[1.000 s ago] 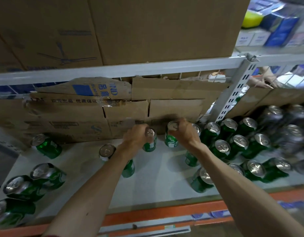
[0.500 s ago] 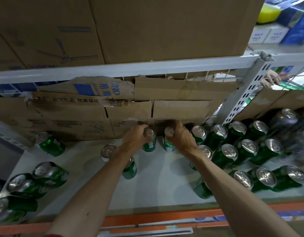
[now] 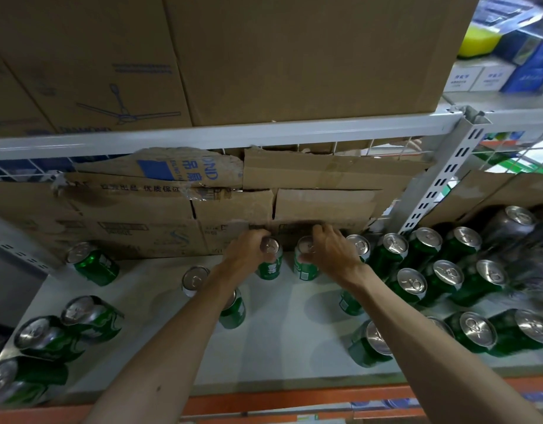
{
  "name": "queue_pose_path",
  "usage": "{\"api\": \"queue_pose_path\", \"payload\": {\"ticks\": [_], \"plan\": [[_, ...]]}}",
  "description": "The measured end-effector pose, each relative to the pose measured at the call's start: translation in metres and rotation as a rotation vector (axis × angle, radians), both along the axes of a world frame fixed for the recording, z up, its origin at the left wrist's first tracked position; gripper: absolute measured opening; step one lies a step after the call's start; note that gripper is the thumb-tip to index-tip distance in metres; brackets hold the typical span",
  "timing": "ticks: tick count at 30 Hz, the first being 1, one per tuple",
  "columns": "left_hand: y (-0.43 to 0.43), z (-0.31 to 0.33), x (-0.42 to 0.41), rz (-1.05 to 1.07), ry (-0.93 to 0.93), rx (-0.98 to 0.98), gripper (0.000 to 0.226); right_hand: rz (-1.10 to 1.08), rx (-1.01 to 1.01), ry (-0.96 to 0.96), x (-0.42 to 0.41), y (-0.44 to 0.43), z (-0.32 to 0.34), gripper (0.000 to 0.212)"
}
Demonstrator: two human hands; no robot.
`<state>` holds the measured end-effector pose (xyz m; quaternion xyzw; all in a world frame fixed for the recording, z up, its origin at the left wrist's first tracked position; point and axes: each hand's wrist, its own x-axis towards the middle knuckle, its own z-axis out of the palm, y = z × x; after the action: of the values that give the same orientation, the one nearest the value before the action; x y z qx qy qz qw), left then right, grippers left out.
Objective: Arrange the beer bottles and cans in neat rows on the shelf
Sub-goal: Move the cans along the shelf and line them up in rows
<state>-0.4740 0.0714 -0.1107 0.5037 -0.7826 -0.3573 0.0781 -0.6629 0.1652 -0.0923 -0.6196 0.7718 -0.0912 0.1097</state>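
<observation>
left hand (image 3: 247, 255): wrapped round the upper wall of the left can (image 3: 269, 267), fingers curled over its far side, lid exposed.
right hand (image 3: 332, 255): arched over the right can (image 3: 305, 266), thumb on the near wall, fingers over the rim. Reads as a grasp, though the far-side contact is hidden.
location: both cans are at the back of the shelf (image 3: 288, 347), just in front of the cardboard backing (image 3: 147, 209). They stand side by side with a small gap. The right can sits just left of the back row (image 3: 395, 244) of the packed block.
axis: both upright, long axis vertical, lids and pull tabs up. The apparent lean is probably the wide lens.
other stock: single can (image 3: 92, 266) at back left and a cluster (image 3: 89, 316) at front left, well apart from the block. Loose can (image 3: 233, 312) partly under the left forearm.
handling: thin aluminium with a smooth wall. Likely full, so stiff and moderately heavy; one hand each is enough. A hard squeeze dents it. It is tall on a narrow base, so a push up high would tip it.
grip point: round the upper wall, or the rim from above. For sliding, push low on the wall.
step (my read): closing these two rightward against the back row to extend it.
risk: knuckles clipping neighbouring cans in the tight spacing.
</observation>
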Motion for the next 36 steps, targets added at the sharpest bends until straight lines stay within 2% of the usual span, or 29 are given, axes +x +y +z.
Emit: {"api": "queue_pose_path", "payload": {"ticks": [4, 7, 13, 18, 21, 26, 36], "plan": [[0.004, 0.006, 0.005, -0.005, 0.025, 0.001, 0.061, 0.053, 0.047, -0.083, -0.006, -0.002, 0.004, 0.058], [0.006, 0.006, 0.004, -0.001, 0.033, 0.015, 0.064, 0.094, 0.079, -0.075, -0.008, -0.001, 0.006, 0.051], [0.005, 0.004, 0.007, -0.003, 0.038, 0.014, 0.063, 0.035, 0.031, -0.01, -0.006, 0.002, 0.007, 0.06], [0.005, 0.003, 0.005, 0.009, 0.054, 0.015, 0.057, 0.228, 0.094, -0.059, -0.019, 0.0, 0.019, 0.046], [0.004, 0.003, 0.005, -0.023, 0.044, 0.028, 0.061, 0.197, 0.083, 0.024, -0.02, -0.001, 0.018, 0.041], [0.004, 0.007, 0.004, -0.048, 0.03, 0.044, 0.067, 0.15, 0.1, 0.006, -0.018, -0.003, 0.015, 0.049], [0.004, 0.005, -0.003, -0.112, -0.006, -0.036, 0.064, 0.133, 0.077, -0.018, -0.019, 0.0, 0.009, 0.049]]}}
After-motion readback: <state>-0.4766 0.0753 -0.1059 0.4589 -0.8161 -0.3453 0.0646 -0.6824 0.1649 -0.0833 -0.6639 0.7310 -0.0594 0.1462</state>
